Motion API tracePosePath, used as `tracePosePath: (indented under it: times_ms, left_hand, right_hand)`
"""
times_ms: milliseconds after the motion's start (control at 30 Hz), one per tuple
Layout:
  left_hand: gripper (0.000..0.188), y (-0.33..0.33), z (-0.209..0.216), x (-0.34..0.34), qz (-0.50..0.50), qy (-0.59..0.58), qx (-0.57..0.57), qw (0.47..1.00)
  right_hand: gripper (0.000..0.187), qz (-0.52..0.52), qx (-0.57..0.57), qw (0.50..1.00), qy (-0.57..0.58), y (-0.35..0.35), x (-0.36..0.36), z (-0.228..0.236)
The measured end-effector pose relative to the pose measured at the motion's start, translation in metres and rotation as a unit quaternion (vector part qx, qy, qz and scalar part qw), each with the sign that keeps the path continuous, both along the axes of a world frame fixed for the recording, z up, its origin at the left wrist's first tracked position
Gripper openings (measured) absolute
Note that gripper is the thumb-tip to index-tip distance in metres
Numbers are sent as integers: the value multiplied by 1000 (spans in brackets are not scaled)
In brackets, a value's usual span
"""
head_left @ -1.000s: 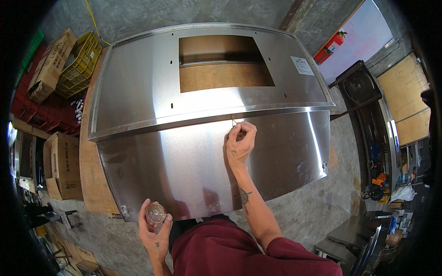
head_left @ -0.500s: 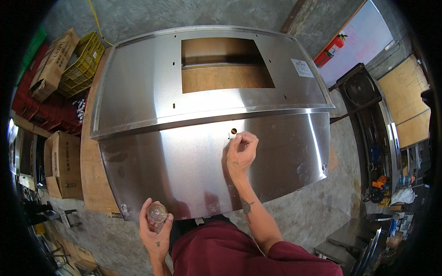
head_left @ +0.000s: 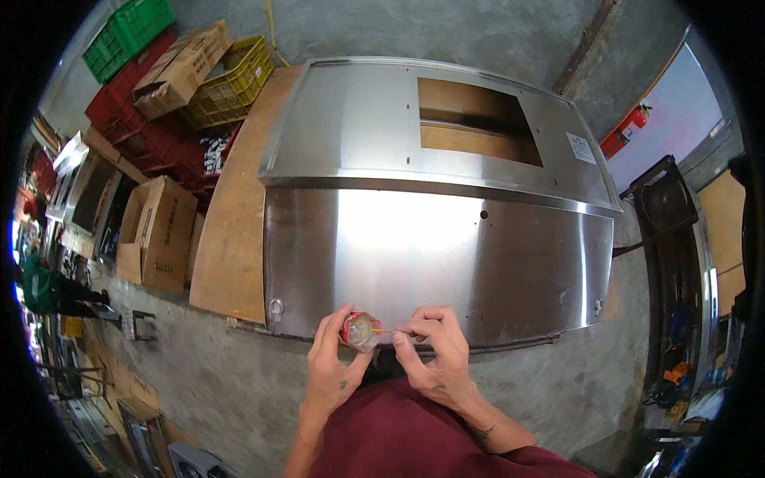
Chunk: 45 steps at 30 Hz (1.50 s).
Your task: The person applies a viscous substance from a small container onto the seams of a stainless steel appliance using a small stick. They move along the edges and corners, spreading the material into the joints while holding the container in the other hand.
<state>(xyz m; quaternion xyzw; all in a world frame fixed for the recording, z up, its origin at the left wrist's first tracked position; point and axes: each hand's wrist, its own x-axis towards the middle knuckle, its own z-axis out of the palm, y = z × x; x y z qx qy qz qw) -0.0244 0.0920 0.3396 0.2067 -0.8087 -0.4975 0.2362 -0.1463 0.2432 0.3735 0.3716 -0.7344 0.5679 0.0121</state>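
My left hand (head_left: 331,358) is wrapped round a small round container (head_left: 362,328) with a cloudy, translucent top and a red side, just off the front edge of the metal cabinet. From the right, my right hand (head_left: 434,350) pinches a thin yellowish stick (head_left: 382,331), whose far end meets the container; whether it goes inside I cannot tell. Beyond both hands lies the large stainless steel cabinet (head_left: 382,263). Its front panel has a small round hole (head_left: 484,214), and its raised back section has a rectangular opening (head_left: 478,139).
A wooden board (head_left: 227,247) lies under the cabinet. On the left are an open cardboard box (head_left: 167,239), a yellow crate (head_left: 235,92), red crates (head_left: 119,111) and a green crate (head_left: 127,40). A fire extinguisher (head_left: 635,121) hangs at the far right.
My right hand has left the area by the round hole and come back to the container. My left hand has moved in slightly and the view has turned left.
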Motion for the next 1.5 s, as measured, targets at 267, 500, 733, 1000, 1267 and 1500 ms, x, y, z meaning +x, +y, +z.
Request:
tracePosePath:
  times_ms: [267,500,733,1000,1267,1500]
  left_hand:
    - [75,11,10,52,-37,18,0,999]
    - [77,32,16,57,-63,21,0,998]
    - [76,71,4,13,-72,-23,6,997]
    - [73,151,-12,-73,-26,-40,229,972]
    - [75,215,-7,-152,34,-97,251,962]
    - [75,235,-7,-181,61,-112,235,964]
  right_hand:
    - [16,1,42,997,58,-1,54,4]
    - [16,-19,37,997,61,23,66,3]
    - [21,-118,-71,989,56,79,22,1]
    - [14,-283,-164,943,61,173,-129,-51]
    - [12,-375,-105,912,127,211,-295,-123]
    - [13,-385,-120,911,86,206,-368,-161]
